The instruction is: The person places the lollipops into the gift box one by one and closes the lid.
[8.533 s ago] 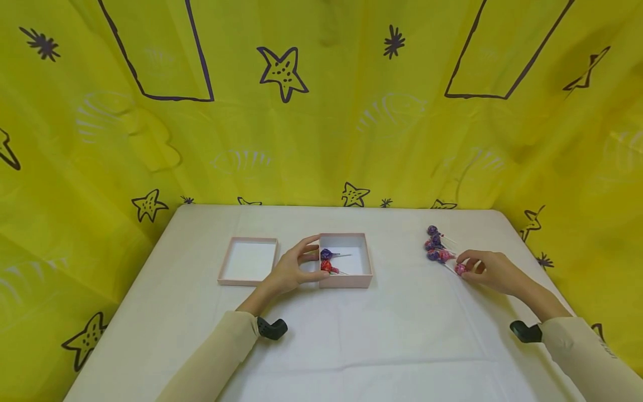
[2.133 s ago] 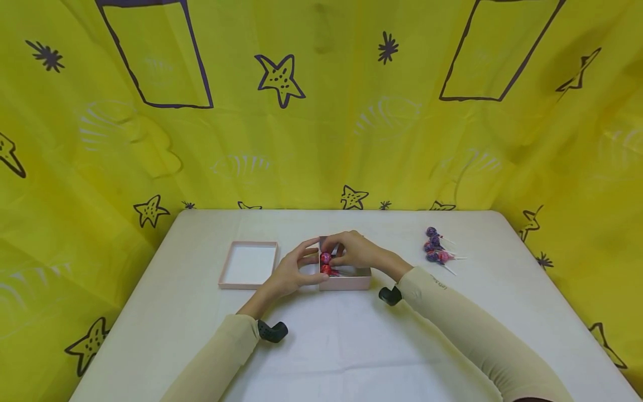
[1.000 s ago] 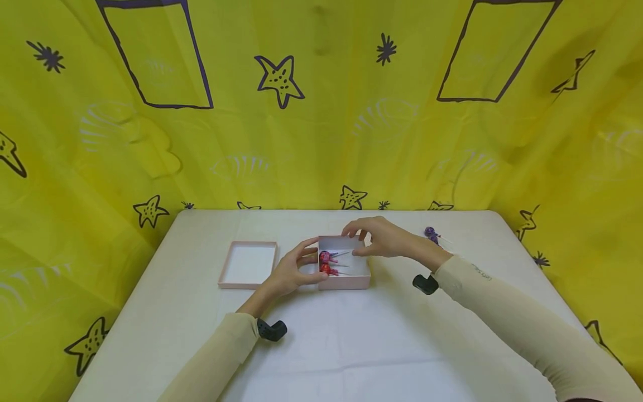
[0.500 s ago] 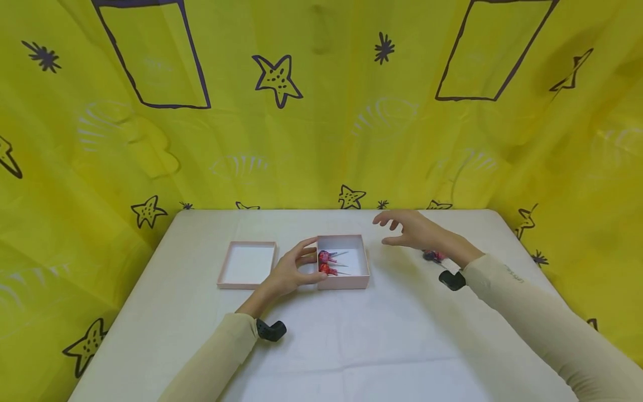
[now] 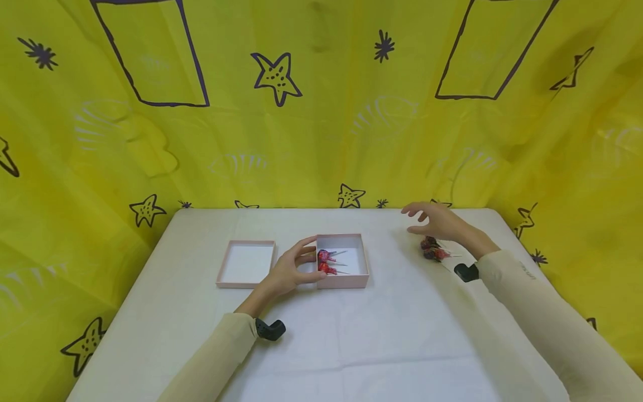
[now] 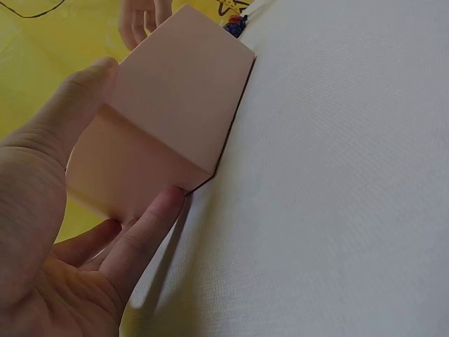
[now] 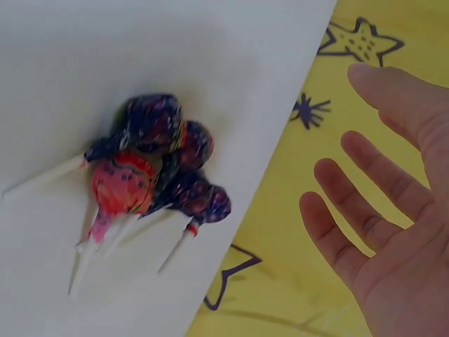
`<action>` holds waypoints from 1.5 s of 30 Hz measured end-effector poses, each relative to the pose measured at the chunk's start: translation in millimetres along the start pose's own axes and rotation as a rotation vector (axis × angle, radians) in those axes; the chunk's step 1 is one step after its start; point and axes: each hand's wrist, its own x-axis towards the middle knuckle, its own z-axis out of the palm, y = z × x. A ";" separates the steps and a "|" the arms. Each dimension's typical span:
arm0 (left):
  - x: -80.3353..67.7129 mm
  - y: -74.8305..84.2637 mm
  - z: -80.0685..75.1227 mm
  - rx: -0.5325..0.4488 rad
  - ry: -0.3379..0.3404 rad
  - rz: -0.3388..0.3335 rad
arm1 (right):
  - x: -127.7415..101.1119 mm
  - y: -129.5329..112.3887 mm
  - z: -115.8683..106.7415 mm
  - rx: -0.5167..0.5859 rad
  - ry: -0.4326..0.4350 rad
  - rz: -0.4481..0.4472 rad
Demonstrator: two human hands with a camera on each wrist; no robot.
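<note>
My left hand (image 5: 288, 272) holds a small pink box (image 5: 343, 282) at its left end. In the left wrist view the thumb presses the box (image 6: 179, 91) near its upper edge, and fingertips touch another side. Inside, against the left wall, lie several lollipops (image 5: 326, 268) with red and dark wrappers and white sticks. My right hand (image 5: 442, 223) hovers with nothing in it, fingers loosely bent, above and behind a pile of lollipops (image 5: 436, 254). The right wrist view shows that pile closer: several dark purple lollipops (image 7: 151, 123) and a pink one (image 7: 123, 189), sticks fanned out.
A shallow pink-edged lid (image 5: 247, 264) with a white inside lies left of the box. White cloth covers the table (image 5: 392, 335). Behind the table's far edge hangs a yellow curtain (image 5: 321, 139) with dark star drawings.
A pink lollipop at the pile has gone into the box, carried by my right hand. That hand has since let go and moved back right, over the pile. My left hand stays on the box.
</note>
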 end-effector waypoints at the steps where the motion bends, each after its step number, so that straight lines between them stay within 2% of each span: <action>1: 0.0 -0.1 -0.3 0.001 0.001 0.002 | 0.5 3.2 -0.7 0.000 0.000 0.009; 8: 0.5 -0.6 -1.2 -0.004 -0.004 0.017 | 2.4 21.3 -0.3 0.018 -0.017 0.079; 15: 0.2 0.5 -1.2 -0.008 -0.009 0.004 | 1.7 38.1 2.0 0.058 -0.042 0.146; 25: -0.2 0.0 -1.2 0.001 -0.004 0.003 | -1.3 57.1 1.6 0.043 -0.062 0.166; 37: -0.1 0.0 -0.8 0.004 -0.003 0.005 | -3.4 64.5 -2.3 0.105 -0.142 0.252; 45: 0.4 0.1 -1.0 -0.006 -0.010 0.009 | -3.6 62.8 -2.9 0.106 -0.155 0.267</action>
